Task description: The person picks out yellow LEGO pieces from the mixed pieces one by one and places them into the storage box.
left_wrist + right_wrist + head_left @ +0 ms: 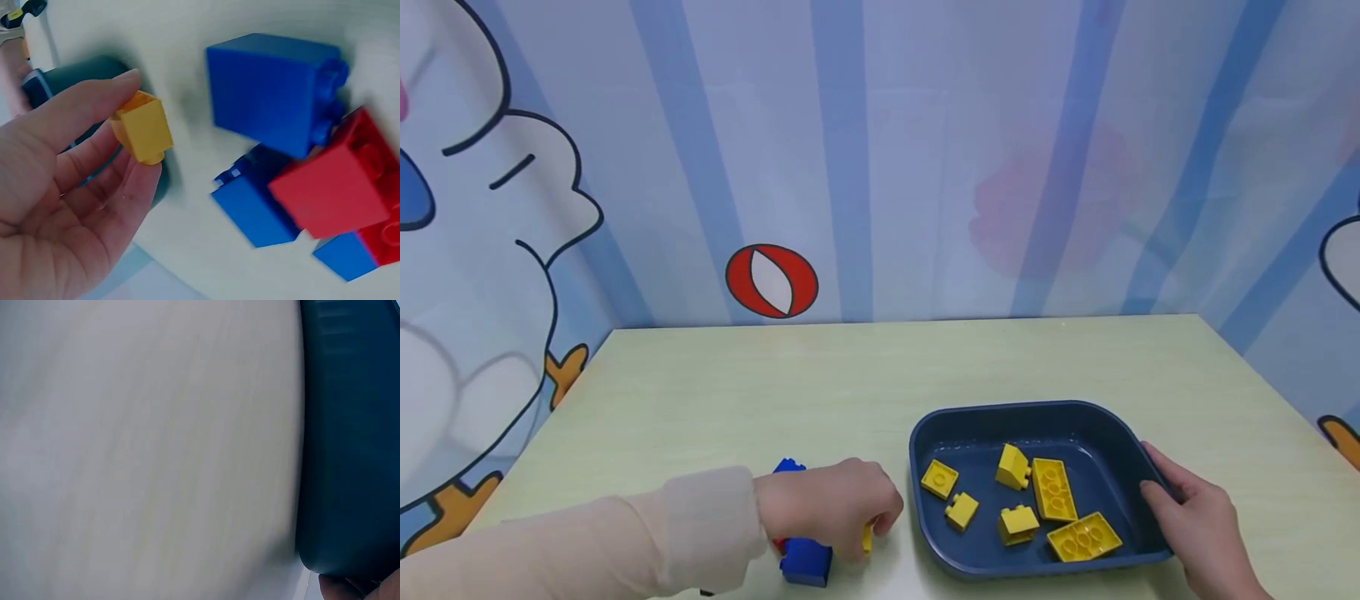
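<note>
My left hand (842, 504) pinches a small yellow toy brick (149, 131) between thumb and fingertips, just left of the dark blue tray (1101, 483). Most of that brick is covered by the hand in the head view. At the tray's right end, my right hand (1206, 521) grips the rim, thumb on the inner side and fingers outside. Several yellow bricks (1054, 490) lie spread over the tray floor. In the right wrist view, the tray's outer wall (350, 456) fills the right side, with fingertips (340, 587) at its lower corner.
Beside my left hand lie several blue bricks (265, 94) and red bricks (334, 187), partly hidden under the forearm in the head view. The pale tabletop (737, 392) runs back to a curtain-like printed backdrop (910, 167).
</note>
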The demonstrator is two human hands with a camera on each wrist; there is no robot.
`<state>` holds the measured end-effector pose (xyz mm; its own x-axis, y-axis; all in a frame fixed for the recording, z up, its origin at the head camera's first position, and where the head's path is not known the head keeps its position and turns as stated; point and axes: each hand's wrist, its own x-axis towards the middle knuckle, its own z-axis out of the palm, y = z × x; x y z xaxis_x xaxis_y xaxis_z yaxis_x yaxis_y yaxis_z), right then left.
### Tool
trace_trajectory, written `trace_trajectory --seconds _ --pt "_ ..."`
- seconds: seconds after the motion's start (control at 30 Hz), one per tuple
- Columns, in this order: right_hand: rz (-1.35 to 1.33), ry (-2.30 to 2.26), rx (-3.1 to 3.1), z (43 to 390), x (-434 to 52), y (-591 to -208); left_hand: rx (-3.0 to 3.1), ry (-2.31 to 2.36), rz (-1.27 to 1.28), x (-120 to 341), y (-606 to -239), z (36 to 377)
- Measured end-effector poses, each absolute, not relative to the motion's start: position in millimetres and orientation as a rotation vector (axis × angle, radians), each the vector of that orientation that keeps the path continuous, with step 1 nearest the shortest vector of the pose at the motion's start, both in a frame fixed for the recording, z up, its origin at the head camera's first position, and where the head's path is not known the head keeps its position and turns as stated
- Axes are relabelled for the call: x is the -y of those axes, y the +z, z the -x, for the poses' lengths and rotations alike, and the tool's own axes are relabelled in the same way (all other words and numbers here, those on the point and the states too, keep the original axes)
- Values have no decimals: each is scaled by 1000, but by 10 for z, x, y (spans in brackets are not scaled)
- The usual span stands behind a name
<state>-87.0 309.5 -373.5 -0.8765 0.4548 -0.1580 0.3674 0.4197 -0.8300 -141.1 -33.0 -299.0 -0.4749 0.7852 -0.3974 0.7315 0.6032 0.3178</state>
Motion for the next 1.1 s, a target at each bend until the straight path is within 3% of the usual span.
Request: trace_trajectory --seconds 0.47,1.1 --pt "754 1461 2579 880 -3091 -3722 -2410 142 -1331 134 -2630 1440" --pt "754 1460 2574 882 -3098 -3740 -2303 139 -1459 -482 -2674 1536"
